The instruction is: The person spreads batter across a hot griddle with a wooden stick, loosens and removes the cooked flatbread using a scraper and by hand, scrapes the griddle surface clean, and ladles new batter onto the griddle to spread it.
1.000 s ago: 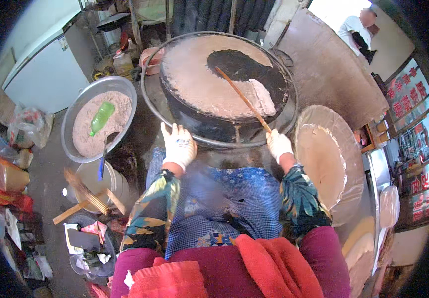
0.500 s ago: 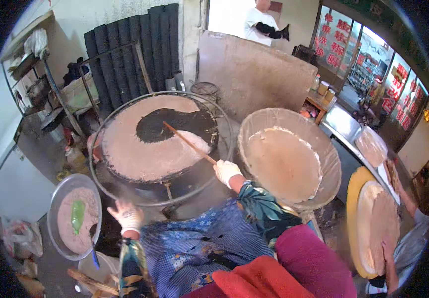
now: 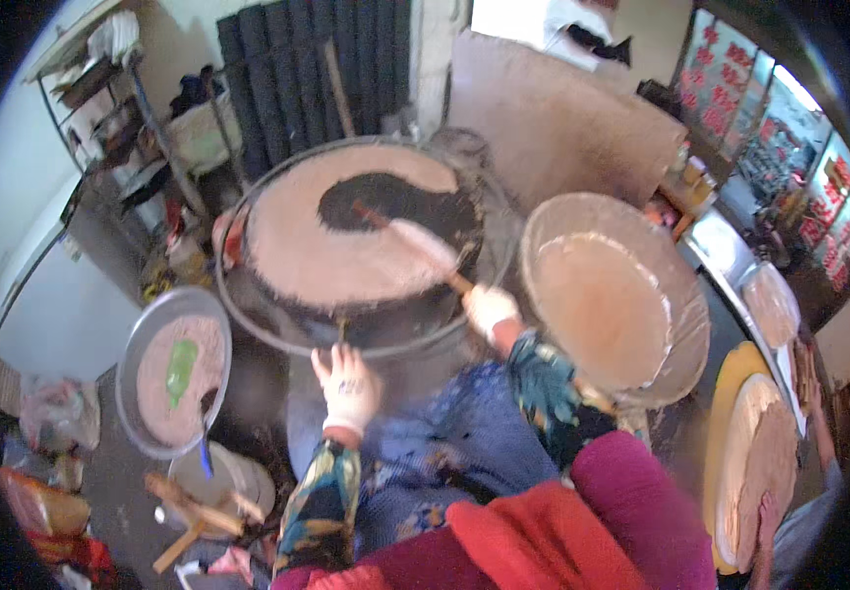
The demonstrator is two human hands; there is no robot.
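My right hand, in a pale glove, is closed around a thin wooden stick. The stick reaches over a large round black griddle, its far end on the dark bare patch. Pinkish-brown batter covers much of the griddle in a thin layer, curling around that patch. A paler strip of it lies along the stick. My left hand, also gloved, has its fingers spread at the griddle's front metal rim; whether it touches the rim I cannot tell.
A wide basin of brownish batter stands right of the griddle. To the left, a metal bowl holds pinkish meal and a green object. At far right, a co-worker's hand rests on stacked round thin sheets.
The view has shifted, with the scene lower left of the griddle showing more. My left hand has moved from beside the metal bowl to the griddle's front rim. My right hand keeps the stick.
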